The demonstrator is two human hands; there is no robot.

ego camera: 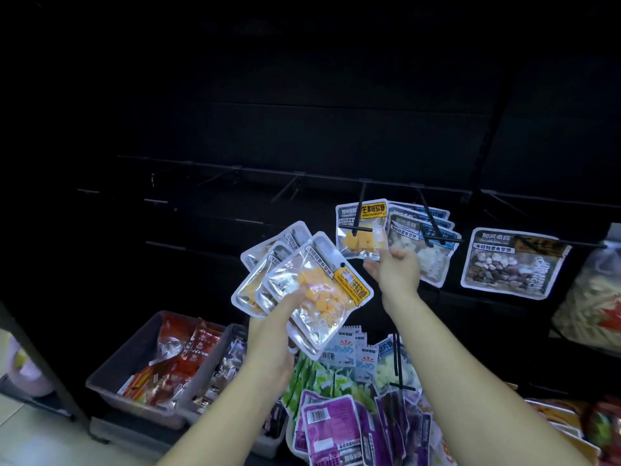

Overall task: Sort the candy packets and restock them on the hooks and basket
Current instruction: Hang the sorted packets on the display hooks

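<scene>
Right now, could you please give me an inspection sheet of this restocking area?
Surface: dark display wall, bare hooks at left.
Job's things: fanned mango packets; one hung mango packet; white-candy packets on next hook; grey bin of red packets.
Clutter: purple packets and green packets heaped below.
Hands: left hand grips the fan; right hand open under the hung packet.
Cables: nothing seen.
Surroundings: dim; pale floor lower left.

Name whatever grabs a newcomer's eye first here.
A fan of yellow candy packets, bright in the dark, sits mid-frame in the left hand. Just right of it, the right hand reaches under a matching packet on a hook. Purple packets crowd the bottom edge.
</scene>
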